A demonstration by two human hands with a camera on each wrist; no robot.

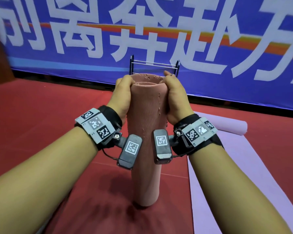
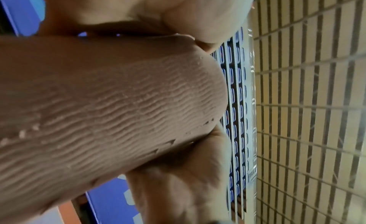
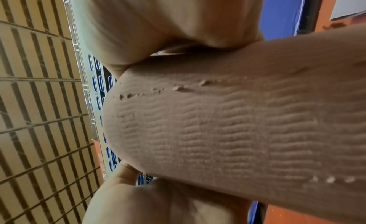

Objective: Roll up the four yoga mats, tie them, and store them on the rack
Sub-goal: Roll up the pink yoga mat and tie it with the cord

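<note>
A rolled pink yoga mat (image 1: 145, 132) stands upright on its end on the red floor, its ribbed surface chipped in places. My left hand (image 1: 123, 93) grips its top from the left and my right hand (image 1: 173, 93) grips it from the right, fingers curled over the upper rim. The ribbed pink roll (image 2: 111, 109) fills the left wrist view, and the same roll (image 3: 227, 125) fills the right wrist view with a palm pressed on either side. No tie shows on the roll. A black rack (image 1: 155, 66) with metal bars stands behind it.
A purple mat (image 1: 227, 157) lies unrolled on the red floor (image 1: 41, 124) to the right, its far end curled up. A blue banner (image 1: 142, 31) with large white characters runs along the back wall behind the rack.
</note>
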